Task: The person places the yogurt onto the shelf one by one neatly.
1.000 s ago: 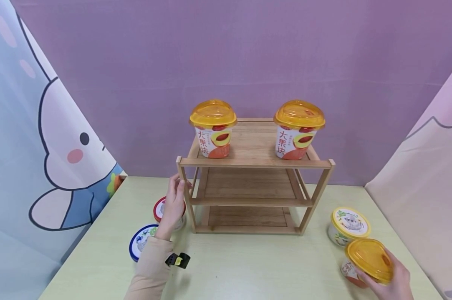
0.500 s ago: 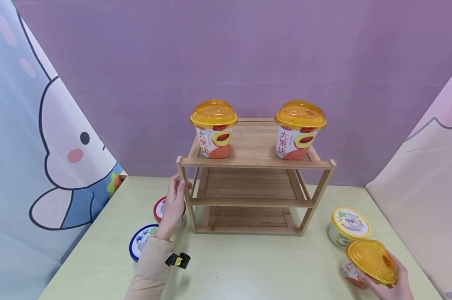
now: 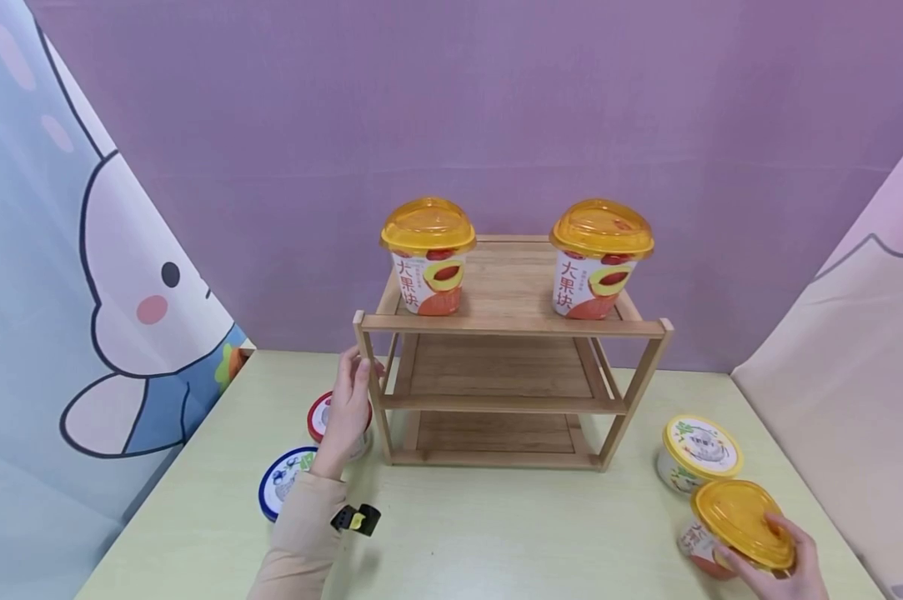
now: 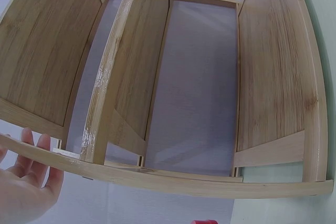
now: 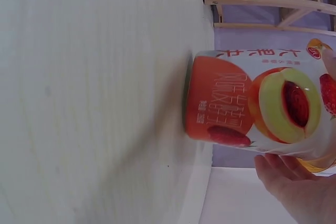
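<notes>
At the lower right of the head view, my right hand (image 3: 789, 562) grips a yogurt cup (image 3: 744, 521) with a domed, clear orange lid. Its white side with a peach print faces the right wrist view, where the cup (image 5: 247, 103) lies sideways in the picture, its base close to the table; whether they touch I cannot tell. My left hand (image 3: 346, 421) holds the left front post of a three-tier wooden shelf rack (image 3: 511, 325). In the left wrist view the fingers of the left hand (image 4: 31, 190) curl around that post. Two matching peach yogurt cups (image 3: 430, 258) stand upright on the top tier.
Beside the held cup stands a tub with a yellow-rimmed lid (image 3: 700, 446). Left of the rack are a red-rimmed tub (image 3: 319, 417) and a blue-rimmed tub (image 3: 278, 483), both partly behind the left arm. Cloth (image 3: 511, 100) hangs behind and at both sides of the table (image 3: 481, 533).
The right hand has shifted slightly on the cup, its fingers now further down the lid's right side, and more of the cup's print shows. The left hand and rack stay as they were.
</notes>
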A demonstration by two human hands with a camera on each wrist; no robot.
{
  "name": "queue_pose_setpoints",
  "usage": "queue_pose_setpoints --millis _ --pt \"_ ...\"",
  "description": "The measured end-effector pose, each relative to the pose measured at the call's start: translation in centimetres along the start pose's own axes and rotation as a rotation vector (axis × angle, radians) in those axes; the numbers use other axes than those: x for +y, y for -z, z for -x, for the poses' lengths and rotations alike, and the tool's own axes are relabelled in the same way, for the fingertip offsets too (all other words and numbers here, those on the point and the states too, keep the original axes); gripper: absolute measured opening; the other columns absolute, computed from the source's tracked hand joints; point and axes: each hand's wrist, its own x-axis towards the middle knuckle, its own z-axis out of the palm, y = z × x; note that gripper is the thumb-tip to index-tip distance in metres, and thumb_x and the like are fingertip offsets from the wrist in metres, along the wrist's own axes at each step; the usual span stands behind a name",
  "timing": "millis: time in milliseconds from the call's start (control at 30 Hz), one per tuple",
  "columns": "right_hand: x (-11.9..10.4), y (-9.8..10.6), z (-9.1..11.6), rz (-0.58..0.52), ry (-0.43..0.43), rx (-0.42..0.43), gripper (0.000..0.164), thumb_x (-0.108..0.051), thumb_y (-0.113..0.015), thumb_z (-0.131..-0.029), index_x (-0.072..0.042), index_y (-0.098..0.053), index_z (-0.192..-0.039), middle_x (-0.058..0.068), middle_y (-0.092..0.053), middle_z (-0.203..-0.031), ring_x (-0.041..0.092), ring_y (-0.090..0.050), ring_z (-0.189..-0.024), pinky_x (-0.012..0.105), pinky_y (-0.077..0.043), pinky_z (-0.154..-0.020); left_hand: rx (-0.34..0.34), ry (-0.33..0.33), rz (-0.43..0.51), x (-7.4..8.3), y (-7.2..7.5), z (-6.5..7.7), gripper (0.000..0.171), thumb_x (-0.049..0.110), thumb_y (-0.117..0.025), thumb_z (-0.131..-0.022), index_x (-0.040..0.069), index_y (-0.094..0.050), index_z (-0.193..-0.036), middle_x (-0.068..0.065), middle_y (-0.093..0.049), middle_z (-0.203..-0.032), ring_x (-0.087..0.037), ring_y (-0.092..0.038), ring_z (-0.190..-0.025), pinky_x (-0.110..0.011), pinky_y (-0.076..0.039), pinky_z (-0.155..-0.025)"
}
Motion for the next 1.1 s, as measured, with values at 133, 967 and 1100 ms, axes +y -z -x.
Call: queue_pose_setpoints --millis 133,967,1100 --pt "0.1 0.1 0.1 0.148 -0.053 0.024 0.068 0.01 -0.073 -0.063 -0.031 -0.042 -0.107 -0.014 -0.04 -0.101 -0.015 -0.044 -0.082 0.001 -0.039 -0.066 -0.001 0.002 0.001 0.0 0.0 0.0 0.035 0.026 -0.03 -0.097 0.006 -0.032 -0.126 -0.024 -0.048 -0.101 -0.029 -0.046 -0.099 -0.046 -0.035 -0.084" --pt "-7.2 -3.9 1.7 0.479 0.274 -0.307 0.075 0.0 -0.075 -0.065 -0.017 -0.037 -0.127 -0.023 -0.034 -0.116 -0.018 -0.038 -0.09 0.003 -0.036 -0.067 0.004 0.004 -0.01 -0.1 0.0 0.0 0.035 0.025 -0.031 -0.097 0.005 -0.032 -0.126 -0.024 -0.047 -0.101 -0.029 -0.046 -0.099 -0.051 -0.035 -0.086" --pt "-8.6 -4.9 1.7 0.525 0.306 -0.346 0.075 -0.006 -0.077 -0.064 -0.009 -0.036 -0.127 -0.029 -0.032 -0.113 -0.021 -0.035 -0.09 0.001 -0.034 -0.068 0.0 0.005 -0.009 0.0 0.0 0.0 0.034 0.024 -0.031 -0.097 0.005 -0.032 -0.126 -0.023 -0.047 -0.102 -0.029 -0.046 -0.099 -0.051 -0.035 -0.087"
